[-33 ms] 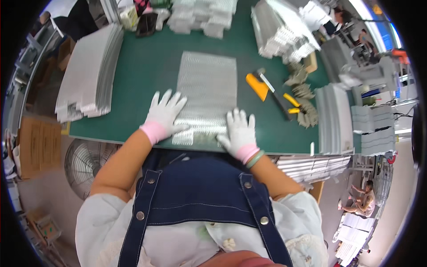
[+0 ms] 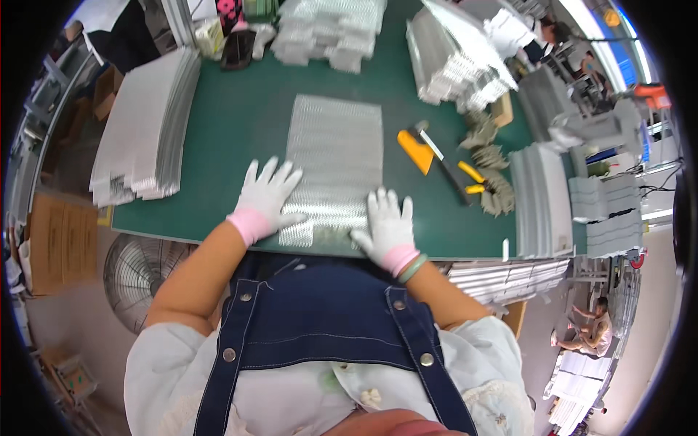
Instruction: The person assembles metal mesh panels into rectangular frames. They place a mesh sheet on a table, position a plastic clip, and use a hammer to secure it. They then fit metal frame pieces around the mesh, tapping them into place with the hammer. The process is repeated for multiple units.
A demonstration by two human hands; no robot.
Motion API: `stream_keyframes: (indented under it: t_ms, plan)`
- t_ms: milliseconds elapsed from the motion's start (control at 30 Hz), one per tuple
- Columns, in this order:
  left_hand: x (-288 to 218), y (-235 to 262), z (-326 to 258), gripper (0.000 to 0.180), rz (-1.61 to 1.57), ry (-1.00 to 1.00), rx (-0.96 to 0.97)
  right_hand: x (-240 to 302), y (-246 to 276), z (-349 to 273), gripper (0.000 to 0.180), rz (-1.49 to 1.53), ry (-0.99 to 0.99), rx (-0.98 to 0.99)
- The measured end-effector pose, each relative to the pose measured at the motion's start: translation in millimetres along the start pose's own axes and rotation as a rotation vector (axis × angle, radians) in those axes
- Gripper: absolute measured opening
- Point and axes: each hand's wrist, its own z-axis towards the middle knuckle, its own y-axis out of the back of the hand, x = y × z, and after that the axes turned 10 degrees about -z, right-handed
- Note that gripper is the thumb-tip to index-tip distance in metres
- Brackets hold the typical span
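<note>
Nothing has moved since the earlier picture: our two hands lie in the same spots on the sheet, and the tools sit where they were.

Our left hand, in a white glove with a pink cuff, lies flat on the near left corner of the shiny silver bubble-wrap sheet. Its fingers are spread wide and grip nothing; they only press down. Our right hand, in the same kind of glove with a green band at the wrist, lies flat on the near right corner. Its fingers are stretched out too and hold nothing.

The sheet lies in the middle of the dark green surface, with its near end at the edge next to us. That near end looks folded over, between our two hands.

To the right of the sheet, near but not touching, we see an orange plastic scraper and a hammer with a dark handle. Just past them lies a small yellow-handled tool, beside a row of little folded grey pieces.

A tall stack of silver sheets sits at the left end of the surface. More silver stacks sit along the far side. A round grey fan stands on the floor below the left edge.
</note>
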Motion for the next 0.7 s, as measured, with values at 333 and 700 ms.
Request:
stream_keyframes:
  t_ms: [333,700]
  plan:
    - [-35.5,42.9,34.3,0.099,0.286,0.095,0.343,-192.7,117.4,149.1,0.046,0.237,-0.294,-0.929]
    - [-56.1,49.8,57.7,0.092,0.402,0.15,0.499,-335.2,177.6,244.1,0.036,-0.074,-0.546,-1.148]
